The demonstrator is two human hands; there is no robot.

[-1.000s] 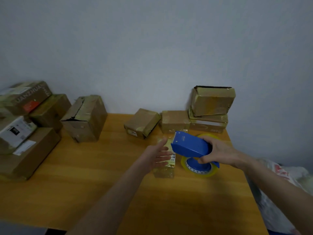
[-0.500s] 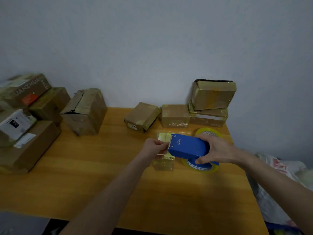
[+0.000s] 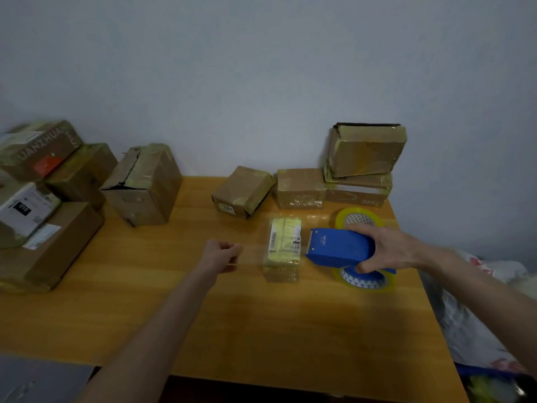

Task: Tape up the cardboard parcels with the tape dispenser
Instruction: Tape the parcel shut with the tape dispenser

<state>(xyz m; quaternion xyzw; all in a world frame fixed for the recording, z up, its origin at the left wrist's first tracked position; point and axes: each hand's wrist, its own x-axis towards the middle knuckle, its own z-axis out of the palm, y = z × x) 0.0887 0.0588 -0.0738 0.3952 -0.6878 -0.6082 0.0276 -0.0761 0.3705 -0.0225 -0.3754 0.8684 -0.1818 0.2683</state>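
— Where is the small parcel (image 3: 283, 245)?

— Flat on the wooden table (image 3: 261, 330), label up, wrapped in yellowish tape.

— And the hands?

— The right hand (image 3: 389, 251) is just right of that parcel, fingers and thumb curled round the blue tape dispenser (image 3: 338, 247). Its toothed mouth points at the parcel's right edge, very near it. The left hand (image 3: 222, 254) is left of the parcel and apart from it. Its fingers are closed in a pinch on the end of a strip of clear tape (image 3: 252, 254), which runs from the dispenser across the parcel's top.

— Does the strip touch the parcel?

— It is too faint to tell; it may be just above it.

— What else?

— Right of the parcel, a yellow roll (image 3: 364, 279) shows under the dispenser and a second yellow ring (image 3: 359, 218) beyond the right hand. Behind the parcel, by the wall, are a tilted brown parcel (image 3: 242, 191) and a squat box (image 3: 300, 187). Right of these, an upper box (image 3: 366, 149) sits tilted on a lower box (image 3: 357, 193). Well to the parcel's left stand a torn carton (image 3: 143, 184) and a pile of larger cartons (image 3: 43, 213).
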